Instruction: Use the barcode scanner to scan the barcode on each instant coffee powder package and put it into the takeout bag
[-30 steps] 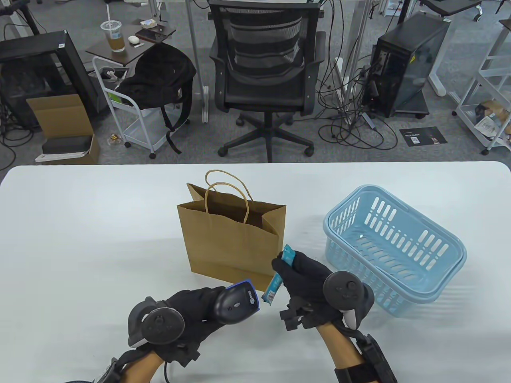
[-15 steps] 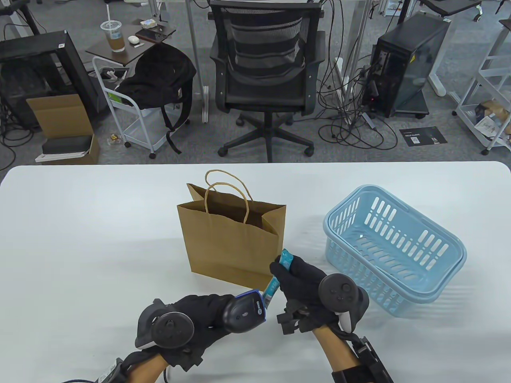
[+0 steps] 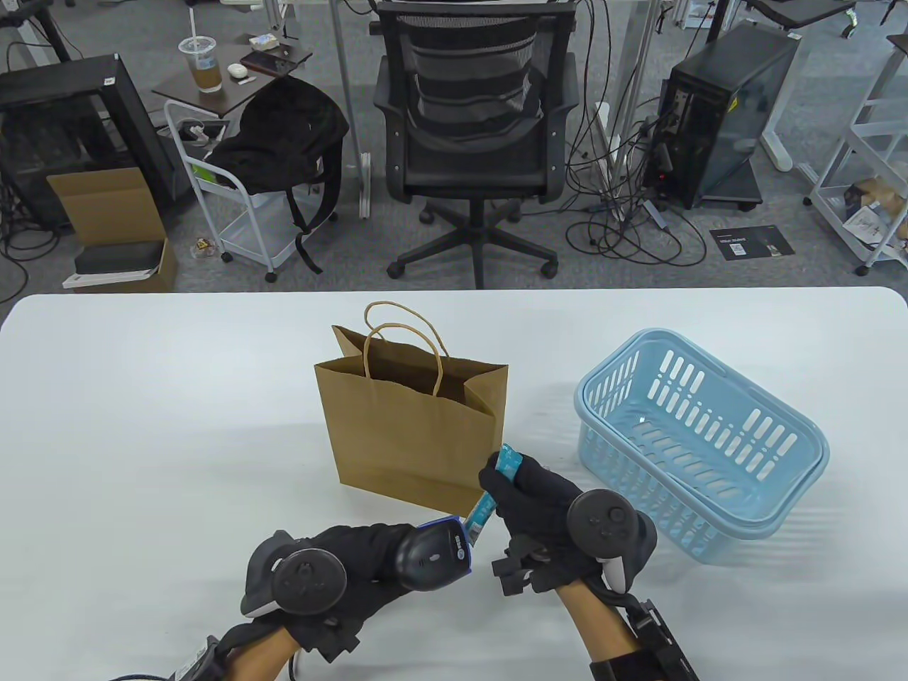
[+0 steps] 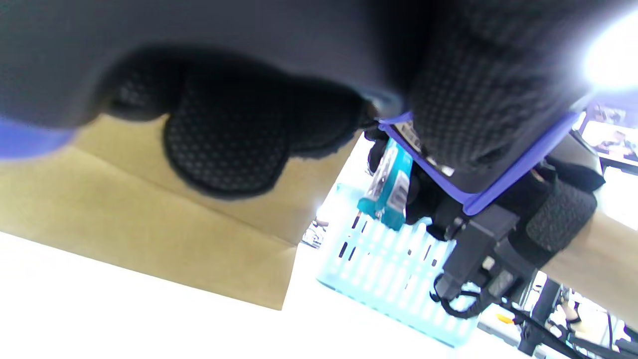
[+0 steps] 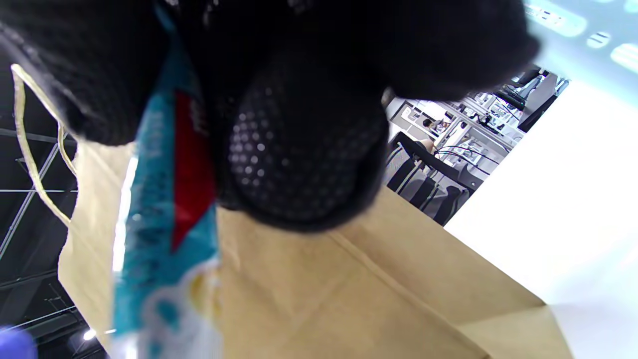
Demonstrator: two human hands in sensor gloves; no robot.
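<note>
My right hand [image 3: 521, 493] grips a slim teal coffee powder package [image 3: 496, 486] upright in front of the brown paper takeout bag [image 3: 411, 425]. In the right wrist view the package [image 5: 164, 239] hangs beside my fingers [image 5: 299, 164], with the bag [image 5: 349, 299] behind it. My left hand [image 3: 355, 560] holds the black and blue barcode scanner [image 3: 436, 557], whose nose almost touches the package's lower end. The left wrist view shows the scanner's blue edge [image 4: 503, 184] beside the package [image 4: 391, 192]. The bag stands open with its handles up.
A light blue plastic basket [image 3: 702, 440] stands right of the bag on the white table [image 3: 142, 425]. Beyond the far table edge are an office chair [image 3: 475, 128], a white cart with a backpack [image 3: 277, 149] and a computer tower [image 3: 723, 113].
My left hand moved the scanner rightward until its nose met the package's lower end. My right hand shifted slightly left and toward me. In the last half second almost nothing moved.
</note>
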